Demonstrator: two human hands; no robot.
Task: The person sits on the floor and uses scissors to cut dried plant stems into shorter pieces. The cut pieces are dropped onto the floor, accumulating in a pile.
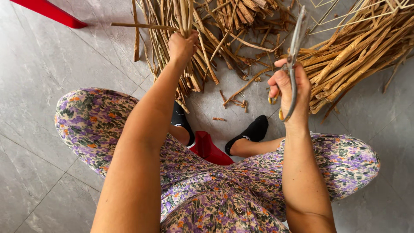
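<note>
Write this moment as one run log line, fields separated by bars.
left hand: grips bundle of dry stalks | right hand: holds metal shears, blades up | floor: loose stalk piles

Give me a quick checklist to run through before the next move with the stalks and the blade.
1. Left hand grips the bundle of dry stalks: ok.
2. Right hand closed on the curved blade: ok.
3. Blade apart from the left hand: ok.
4. Blade edge sharp: cannot tell.
5. Feet in black socks away from the blade: ok.
6. Tiled floor free of scraps near the feet: not ok, small pieces lie there.
</note>
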